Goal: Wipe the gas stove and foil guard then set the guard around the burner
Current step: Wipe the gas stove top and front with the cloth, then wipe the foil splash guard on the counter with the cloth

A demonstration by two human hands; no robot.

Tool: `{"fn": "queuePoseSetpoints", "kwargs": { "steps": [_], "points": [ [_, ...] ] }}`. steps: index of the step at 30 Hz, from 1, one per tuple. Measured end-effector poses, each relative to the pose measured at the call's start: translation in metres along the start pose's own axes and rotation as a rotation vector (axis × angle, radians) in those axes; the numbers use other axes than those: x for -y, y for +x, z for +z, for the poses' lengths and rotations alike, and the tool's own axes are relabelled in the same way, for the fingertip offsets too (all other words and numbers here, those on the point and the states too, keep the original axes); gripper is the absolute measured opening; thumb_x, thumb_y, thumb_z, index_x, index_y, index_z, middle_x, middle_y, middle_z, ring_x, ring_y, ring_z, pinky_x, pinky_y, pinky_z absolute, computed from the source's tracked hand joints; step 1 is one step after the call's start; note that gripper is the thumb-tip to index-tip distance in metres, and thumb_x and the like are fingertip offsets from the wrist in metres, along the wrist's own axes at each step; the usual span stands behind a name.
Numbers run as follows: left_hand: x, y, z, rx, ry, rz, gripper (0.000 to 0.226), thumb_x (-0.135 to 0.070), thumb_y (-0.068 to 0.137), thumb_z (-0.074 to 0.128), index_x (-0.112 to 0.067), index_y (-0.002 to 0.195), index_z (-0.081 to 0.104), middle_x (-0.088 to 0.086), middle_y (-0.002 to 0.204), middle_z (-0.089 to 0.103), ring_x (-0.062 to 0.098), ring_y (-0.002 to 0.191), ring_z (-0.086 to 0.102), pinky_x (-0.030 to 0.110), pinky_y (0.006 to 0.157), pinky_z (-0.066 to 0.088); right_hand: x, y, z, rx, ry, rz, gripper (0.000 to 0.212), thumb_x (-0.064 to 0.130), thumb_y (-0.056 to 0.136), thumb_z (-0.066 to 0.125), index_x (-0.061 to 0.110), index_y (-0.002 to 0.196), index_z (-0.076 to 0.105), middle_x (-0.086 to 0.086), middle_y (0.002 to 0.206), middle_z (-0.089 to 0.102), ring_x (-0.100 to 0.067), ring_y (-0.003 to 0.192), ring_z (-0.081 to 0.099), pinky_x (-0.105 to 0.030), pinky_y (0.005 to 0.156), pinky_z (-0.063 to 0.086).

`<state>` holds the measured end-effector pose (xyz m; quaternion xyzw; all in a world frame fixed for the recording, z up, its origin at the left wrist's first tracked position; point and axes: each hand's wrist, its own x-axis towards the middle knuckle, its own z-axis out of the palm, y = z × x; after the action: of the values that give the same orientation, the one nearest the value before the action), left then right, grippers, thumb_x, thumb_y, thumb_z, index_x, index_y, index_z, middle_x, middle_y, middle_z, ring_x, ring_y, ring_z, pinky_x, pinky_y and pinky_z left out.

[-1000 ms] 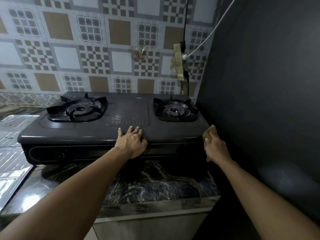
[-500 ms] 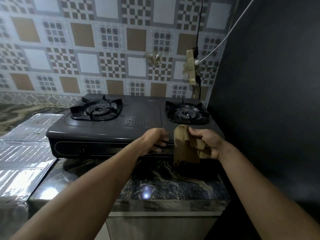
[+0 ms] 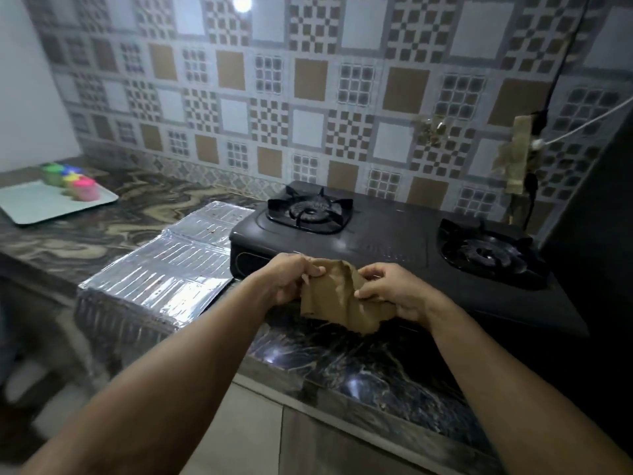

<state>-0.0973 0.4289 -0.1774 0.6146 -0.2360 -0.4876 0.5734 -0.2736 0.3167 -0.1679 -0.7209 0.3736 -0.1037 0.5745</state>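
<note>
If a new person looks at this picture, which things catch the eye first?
First, the two hands, left hand and right hand, gripping a crumpled brown cloth in front of the black two-burner gas stove. Next, the shiny silver foil guard lying flat left of the stove.

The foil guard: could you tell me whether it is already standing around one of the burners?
No, the foil guard lies folded flat on the counter to the left of the stove, away from both burners.
</note>
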Motion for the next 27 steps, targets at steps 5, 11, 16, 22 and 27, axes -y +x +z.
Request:
{"fn": "queuePoseSetpoints", "kwargs": {
  "steps": [5,11,16,22,27],
  "points": [
    [0.000,-0.011,-0.070,-0.196,-0.030,0.032,0.010,-0.002,0.079,0.067,-0.012,0.077,0.069,0.011,0.087,0.065,0.026,0.080,0.061,0.039,0.077,0.051,0.024,0.042,0.063,-0.086,0.143,-0.039,0.023,-0.005,0.080,0.042,0.007,0.090,0.059,-0.013,0.070,0.043,-0.024,0.059,0.040,-0.030,0.051,0.030],
    [0.002,-0.020,-0.143,-0.286,-0.051,0.141,0.022,0.009,0.085,0.058,-0.012,0.077,0.056,0.009,0.071,0.057,0.019,0.062,0.056,0.026,0.056,0.050,0.047,0.069,0.136,0.099,-0.038,-0.098,0.013,0.007,0.082,0.050,0.014,0.082,0.060,-0.004,0.066,0.051,-0.018,0.059,0.049,-0.028,0.056,0.044],
    [-0.006,-0.031,-0.192,-0.273,0.069,0.183,0.022,0.010,0.083,0.063,-0.011,0.086,0.065,0.007,0.075,0.066,0.018,0.067,0.062,0.027,0.061,0.055,0.061,0.096,0.178,0.407,-0.054,-0.118,0.030,0.033,0.068,0.084,0.014,0.077,0.062,-0.007,0.075,0.064,-0.018,0.064,0.060,-0.027,0.059,0.048],
    [0.016,-0.022,-0.246,-0.461,0.098,0.105,0.036,-0.002,0.073,0.080,-0.007,0.105,0.065,0.011,0.086,0.067,0.023,0.075,0.062,0.037,0.070,0.053,0.080,0.126,0.232,0.499,-0.176,-0.065,0.008,0.007,0.073,0.076,0.009,0.067,0.072,-0.013,0.069,0.069,-0.021,0.060,0.064,-0.026,0.059,0.052],
    [0.068,-0.009,-0.305,-0.853,-0.184,0.011,0.016,-0.020,0.084,0.072,-0.016,0.079,0.057,0.003,0.073,0.061,0.015,0.060,0.051,0.024,0.057,0.039,0.104,0.149,0.275,0.288,-0.293,-0.205,0.015,0.014,0.067,0.074,0.017,0.063,0.060,-0.005,0.066,0.060,-0.019,0.063,0.058,-0.028,0.058,0.044]
  ]
}}
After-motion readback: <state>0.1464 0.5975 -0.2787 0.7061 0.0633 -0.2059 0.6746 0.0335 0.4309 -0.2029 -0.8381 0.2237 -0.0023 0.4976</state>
